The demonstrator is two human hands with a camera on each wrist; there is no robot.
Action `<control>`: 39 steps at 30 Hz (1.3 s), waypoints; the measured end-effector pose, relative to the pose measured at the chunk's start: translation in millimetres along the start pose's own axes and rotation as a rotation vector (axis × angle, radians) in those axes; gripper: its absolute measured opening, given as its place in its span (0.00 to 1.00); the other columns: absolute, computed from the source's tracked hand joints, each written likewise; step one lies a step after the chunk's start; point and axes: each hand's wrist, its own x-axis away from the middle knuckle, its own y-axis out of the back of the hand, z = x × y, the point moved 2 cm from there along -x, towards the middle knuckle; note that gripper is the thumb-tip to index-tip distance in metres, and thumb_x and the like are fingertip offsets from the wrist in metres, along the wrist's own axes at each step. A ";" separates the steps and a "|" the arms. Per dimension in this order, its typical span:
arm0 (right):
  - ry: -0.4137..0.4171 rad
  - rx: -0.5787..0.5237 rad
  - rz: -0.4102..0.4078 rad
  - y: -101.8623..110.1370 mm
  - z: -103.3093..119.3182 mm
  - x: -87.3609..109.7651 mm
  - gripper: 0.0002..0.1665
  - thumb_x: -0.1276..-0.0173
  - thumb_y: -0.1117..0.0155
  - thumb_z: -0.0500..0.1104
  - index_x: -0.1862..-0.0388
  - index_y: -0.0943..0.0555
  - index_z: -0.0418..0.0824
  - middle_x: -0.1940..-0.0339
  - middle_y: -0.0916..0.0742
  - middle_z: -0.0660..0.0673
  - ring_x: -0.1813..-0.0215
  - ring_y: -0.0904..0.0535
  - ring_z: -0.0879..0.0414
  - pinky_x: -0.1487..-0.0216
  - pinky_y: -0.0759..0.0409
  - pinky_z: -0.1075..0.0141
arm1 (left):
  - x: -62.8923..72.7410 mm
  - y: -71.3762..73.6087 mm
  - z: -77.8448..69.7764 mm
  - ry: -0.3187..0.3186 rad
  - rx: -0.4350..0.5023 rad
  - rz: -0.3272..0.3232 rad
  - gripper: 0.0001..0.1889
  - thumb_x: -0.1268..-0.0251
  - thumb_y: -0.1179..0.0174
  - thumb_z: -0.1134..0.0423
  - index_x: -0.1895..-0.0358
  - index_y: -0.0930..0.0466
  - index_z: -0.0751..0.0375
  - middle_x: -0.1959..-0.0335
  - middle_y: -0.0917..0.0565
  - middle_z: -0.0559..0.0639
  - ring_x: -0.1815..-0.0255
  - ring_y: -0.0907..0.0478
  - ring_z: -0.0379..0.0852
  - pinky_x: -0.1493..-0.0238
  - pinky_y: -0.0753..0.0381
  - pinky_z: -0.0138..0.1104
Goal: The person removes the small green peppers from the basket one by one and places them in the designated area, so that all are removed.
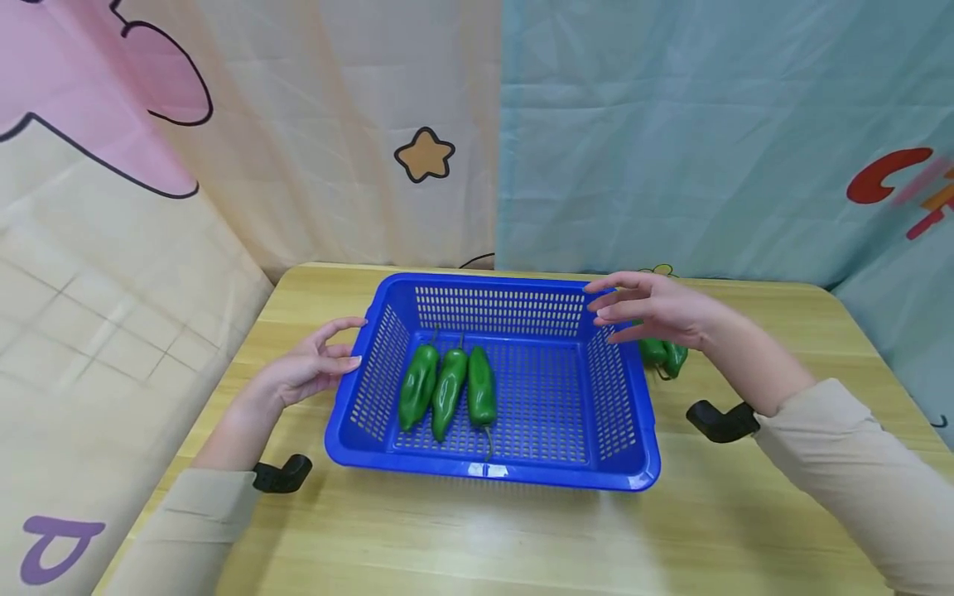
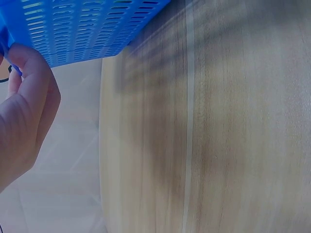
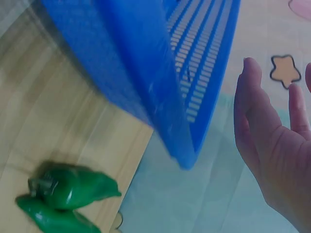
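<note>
Wood-grain table (image 1: 462, 538) under slotted blue plastic basket (image 1: 488, 470)
Left hand (image 1: 309, 364) pinches basket's left rim; right hand (image 1: 659, 310), fingers parted, empty, clear of basket in right-wrist view; three glossy peppers (image 1: 450, 389) inside, two peppers (image 3: 73, 188) outside, right.

A wood-grain table (image 1: 477, 538) stands before a cream cloth (image 1: 335, 174) and a blue-green cloth (image 1: 671, 165).
The cream cloth shows an orange star (image 1: 425, 156) outlined in black; the blue-green one bears a red curved mark (image 1: 868, 184). A pink shape (image 1: 82, 74) spreads at upper left, a purple mark (image 1: 63, 526) at lower left.
</note>
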 end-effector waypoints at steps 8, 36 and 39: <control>0.003 0.001 0.056 -34.8 2.7 -25.6 0.27 0.35 0.41 0.33 0.38 0.34 0.35 0.45 0.25 0.38 0.49 0.24 0.49 0.47 0.25 0.47 | -0.7 1.6 -4.0 0.001 -0.016 -0.022 0.26 0.37 0.48 0.77 0.41 0.42 0.49 0.61 0.20 0.55 0.63 0.18 0.48 0.60 0.18 0.37; -0.156 -0.013 0.073 -109.6 -38.7 -79.3 0.28 0.38 0.42 0.30 0.38 0.32 0.33 0.57 0.20 0.40 0.42 0.30 0.35 0.51 0.22 0.47 | 2.6 -5.3 -4.1 0.048 -0.088 -0.082 0.29 0.37 0.47 0.78 0.37 0.46 0.54 0.63 0.21 0.54 0.65 0.19 0.46 0.61 0.18 0.36; -0.173 -0.004 0.059 -113.4 -42.4 -83.0 0.28 0.39 0.40 0.30 0.39 0.31 0.34 0.58 0.21 0.41 0.45 0.28 0.37 0.51 0.22 0.47 | 3.0 -5.6 -5.2 0.046 -0.088 -0.085 0.29 0.37 0.47 0.77 0.37 0.46 0.54 0.64 0.21 0.54 0.65 0.19 0.46 0.60 0.18 0.36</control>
